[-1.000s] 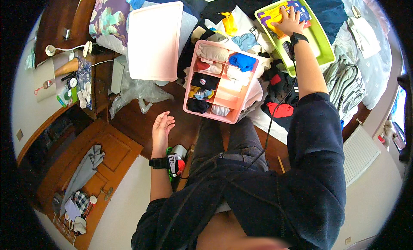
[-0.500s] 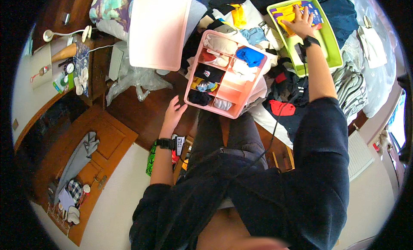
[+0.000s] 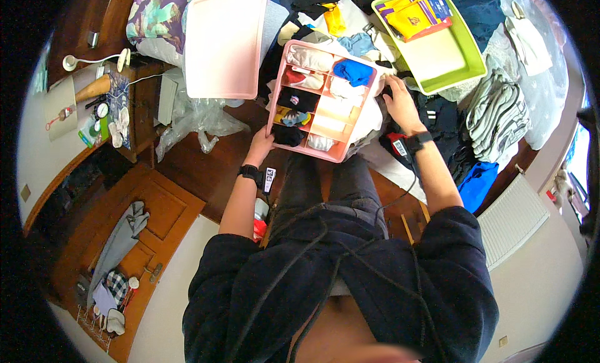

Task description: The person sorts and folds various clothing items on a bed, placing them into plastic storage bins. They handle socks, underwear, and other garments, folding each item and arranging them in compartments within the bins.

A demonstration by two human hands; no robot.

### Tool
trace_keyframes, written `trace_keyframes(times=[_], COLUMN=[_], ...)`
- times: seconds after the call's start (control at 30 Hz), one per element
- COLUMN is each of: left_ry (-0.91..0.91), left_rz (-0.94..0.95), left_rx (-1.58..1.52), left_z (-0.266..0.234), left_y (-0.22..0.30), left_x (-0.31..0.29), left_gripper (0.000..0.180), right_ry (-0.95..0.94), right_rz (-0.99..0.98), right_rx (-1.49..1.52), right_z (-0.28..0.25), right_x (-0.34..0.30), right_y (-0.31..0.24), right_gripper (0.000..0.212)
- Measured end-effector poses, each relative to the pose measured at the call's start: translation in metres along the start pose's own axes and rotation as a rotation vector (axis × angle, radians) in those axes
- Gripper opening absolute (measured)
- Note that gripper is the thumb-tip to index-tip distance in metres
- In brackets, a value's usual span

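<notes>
A pink divided storage box sits in front of me, tilted a little. Rolled garments fill most of its compartments: a blue one, a black one and several white or patterned ones. My left hand grips the box's near left corner, its fingers partly hidden. To the right of the box, my right hand is open with nothing in it, fingers pointing toward the box's right side over the clothes. Beyond it stands a green tray holding yellow and purple flat packets.
A pink lid lies at the back left, above crumpled clear plastic. Clothes surround the box, with striped grey garments and a blue one at right. A cord hangs by my right forearm. A wooden door is at left.
My right hand has left the packets in the green tray and come back near the pink box's right side. My left hand has closed on the box's near left corner.
</notes>
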State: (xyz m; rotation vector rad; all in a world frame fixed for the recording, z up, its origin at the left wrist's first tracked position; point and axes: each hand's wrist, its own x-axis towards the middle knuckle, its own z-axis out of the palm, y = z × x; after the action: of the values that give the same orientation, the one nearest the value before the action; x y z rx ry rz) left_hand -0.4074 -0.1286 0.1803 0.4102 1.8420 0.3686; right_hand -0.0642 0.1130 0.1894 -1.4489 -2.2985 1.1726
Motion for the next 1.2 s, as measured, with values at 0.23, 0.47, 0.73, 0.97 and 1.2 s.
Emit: trace_keyframes(times=[0.23,0.47,0.73,0.97,1.2], left_ry=[0.016,0.006,0.144,0.052,-0.028], left_rz=[0.009,0.065,0.194,0.194,0.416], left_rx=[-0.177,-0.174,0.256,0.080,0.244], left_z=[0.005,0.008,0.006,0.002,-0.004], left_y=[-0.007,-0.007,-0.009,-0.015,-0.015], left_x=[-0.002,0.004,0.009,0.026,0.038], left_gripper=[0.031,0.031,0.033,0.033,0.038], right_ry=[-0.192,-0.067,0.078,0.355,0.631], right_rz=[-0.015,0.004,0.184,0.365,0.471], right_rx=[-0.322,-0.183,-0.029,0.017,-0.245], right_z=[0.066,0.054,0.044,0.046,0.060], right_x=[0.031,0.020,-0.021,-0.080,-0.127], right_y=[0.037,0.054,0.046,0.026,0.050], right_gripper=[0.043,0.019,0.014,0.016,0.034])
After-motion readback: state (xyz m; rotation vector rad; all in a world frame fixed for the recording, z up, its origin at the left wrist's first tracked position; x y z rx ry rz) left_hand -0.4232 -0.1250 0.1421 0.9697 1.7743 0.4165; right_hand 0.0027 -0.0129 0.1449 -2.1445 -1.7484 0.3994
